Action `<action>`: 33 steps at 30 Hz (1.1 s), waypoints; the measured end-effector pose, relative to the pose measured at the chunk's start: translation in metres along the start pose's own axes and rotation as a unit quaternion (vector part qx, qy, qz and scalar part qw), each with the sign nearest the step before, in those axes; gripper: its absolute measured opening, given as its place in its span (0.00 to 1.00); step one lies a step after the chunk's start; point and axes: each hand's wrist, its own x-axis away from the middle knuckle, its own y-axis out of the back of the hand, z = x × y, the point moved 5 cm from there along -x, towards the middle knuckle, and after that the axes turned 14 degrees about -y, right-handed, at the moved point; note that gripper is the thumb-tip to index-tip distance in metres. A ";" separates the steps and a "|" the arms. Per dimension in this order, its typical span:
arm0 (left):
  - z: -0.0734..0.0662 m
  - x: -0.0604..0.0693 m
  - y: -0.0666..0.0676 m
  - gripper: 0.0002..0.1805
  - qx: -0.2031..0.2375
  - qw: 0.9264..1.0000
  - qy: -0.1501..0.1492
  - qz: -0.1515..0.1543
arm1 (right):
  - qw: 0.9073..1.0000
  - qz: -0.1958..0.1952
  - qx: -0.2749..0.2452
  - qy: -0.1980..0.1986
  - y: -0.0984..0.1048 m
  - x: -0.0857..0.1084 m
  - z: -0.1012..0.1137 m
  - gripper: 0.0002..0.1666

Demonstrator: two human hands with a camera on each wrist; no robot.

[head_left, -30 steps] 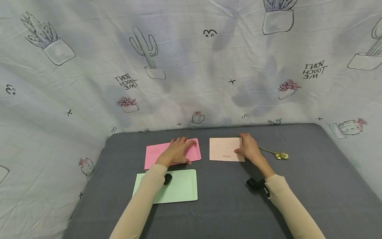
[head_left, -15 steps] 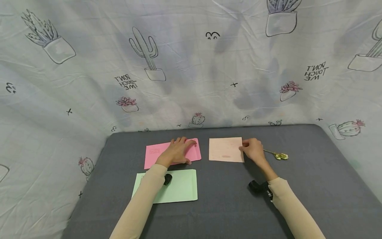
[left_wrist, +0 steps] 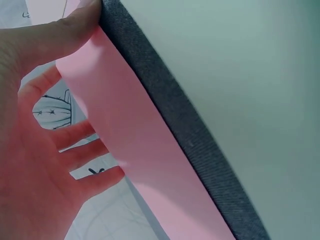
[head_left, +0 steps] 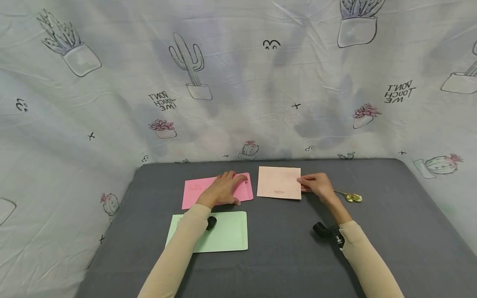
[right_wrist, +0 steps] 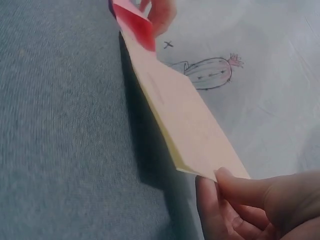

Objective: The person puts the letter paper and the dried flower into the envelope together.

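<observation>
A pink envelope [head_left: 242, 191] lies at the back left of the table. My left hand [head_left: 222, 189] spans it, thumb at the near edge and fingers at the far edge. In the right wrist view its end bulges and shows a darker pink inside [right_wrist: 140, 27]. My right hand [head_left: 316, 185] pinches a peach card [head_left: 278, 182] by its right edge, thumb on top and fingers beneath. The card is raised off the table, casting a shadow, and a yellowish edge shows below it. A gap separates card and envelope in the head view.
A pale green envelope [head_left: 227, 236] lies in front of the pink one, partly under the left forearm. A gold flower [head_left: 352, 198] with a thin stem lies right of my right hand. A patterned cloth [head_left: 223, 103] rises behind the grey table [head_left: 275, 265].
My right hand has shifted its grip to the card's right edge, then lifted the card and moved it slightly left. The left hand stays on the pink envelope.
</observation>
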 end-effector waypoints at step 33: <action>-0.002 -0.006 -0.002 0.44 0.005 1.000 -0.007 0.013 | 1.000 0.002 0.017 0.008 -0.036 -0.014 0.007 0.16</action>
